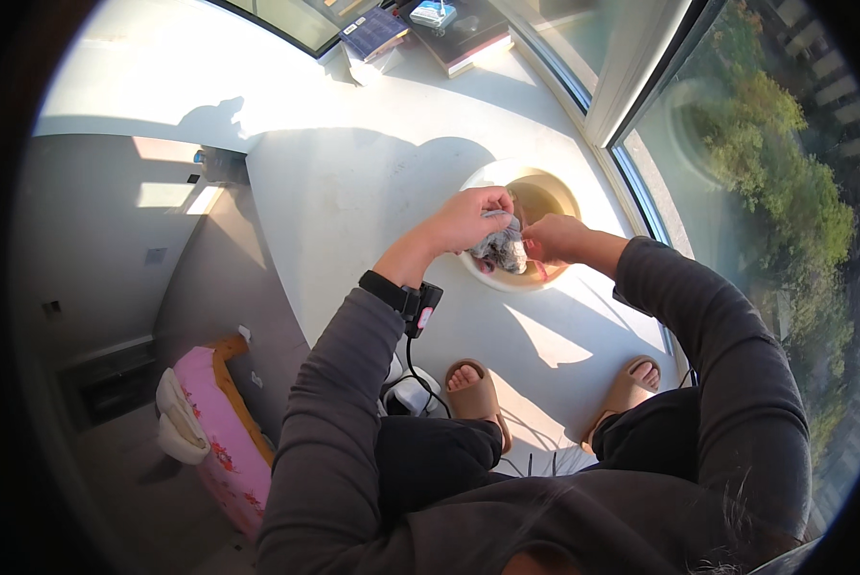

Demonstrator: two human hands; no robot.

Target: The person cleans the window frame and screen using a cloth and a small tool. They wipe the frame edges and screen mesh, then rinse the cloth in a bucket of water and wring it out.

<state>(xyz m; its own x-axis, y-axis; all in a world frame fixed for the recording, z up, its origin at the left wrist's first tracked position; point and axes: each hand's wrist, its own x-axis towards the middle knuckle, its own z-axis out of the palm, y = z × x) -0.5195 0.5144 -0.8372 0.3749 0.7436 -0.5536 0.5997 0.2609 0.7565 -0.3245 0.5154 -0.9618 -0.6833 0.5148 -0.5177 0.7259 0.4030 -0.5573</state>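
Observation:
A round pale basin (482, 178) stands on the floor before me, with yellowish water (534, 198) in it. Over the basin my left hand (473, 215) grips a bunched grey patterned cloth (503, 248) between thumb and fingers. My right hand (554, 239) is at the right side of the same cloth, fingertips pinched together against it; part of the grip is hidden. Reddish pieces, too small to name, show low in the basin beside the cloth. A black strap with a small device (421, 310) and a cable is on my left wrist.
Books (374, 34) and a dark flat box (466, 36) lie near the window at the top. A window frame (620, 79) runs along the right. White shoes (410, 394) stand beside my sandalled feet. A bed with a pink cover (221, 431) is at lower left.

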